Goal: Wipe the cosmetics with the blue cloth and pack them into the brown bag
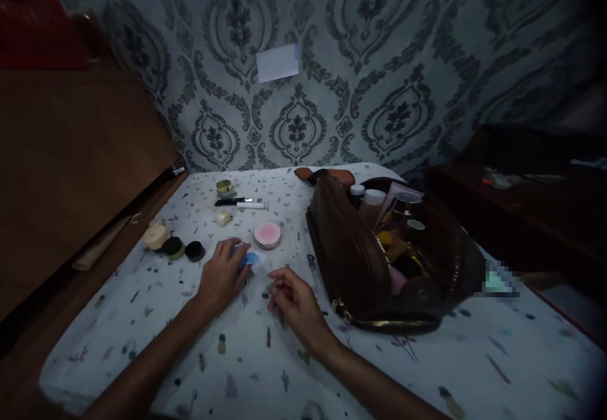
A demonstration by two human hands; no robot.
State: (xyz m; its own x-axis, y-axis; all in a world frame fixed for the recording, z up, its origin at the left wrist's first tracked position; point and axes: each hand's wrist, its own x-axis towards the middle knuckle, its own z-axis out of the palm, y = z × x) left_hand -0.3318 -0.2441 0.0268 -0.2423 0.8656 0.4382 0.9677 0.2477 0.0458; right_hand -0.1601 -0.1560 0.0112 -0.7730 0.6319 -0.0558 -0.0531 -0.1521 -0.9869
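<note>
My left hand (pixel 224 276) is closed on a small blue-and-white packet (pixel 251 259), low over the patterned white cloth. Its fingers cover part of the packet. To the right, my right hand (pixel 298 306) holds nothing that I can see; its fingers are loosely bent and apart. Just beyond both hands lies a round pink compact (pixel 267 234). A dark brown zip bag (pixel 351 249) stands unzipped to the right of my right hand, with several bottles and a tube inside. A black-lidded jar (pixel 194 251) sits left of my left hand.
More small jars (pixel 156 237) stand near the left edge. A gold-lidded jar (pixel 225 187), dark and white pens (pixel 251 205) and a little cream-coloured item (pixel 222 217) lie farther back. Patterned wallpaper (pixel 298 123) rises behind, and a brown wooden panel (pixel 71 167) borders the left.
</note>
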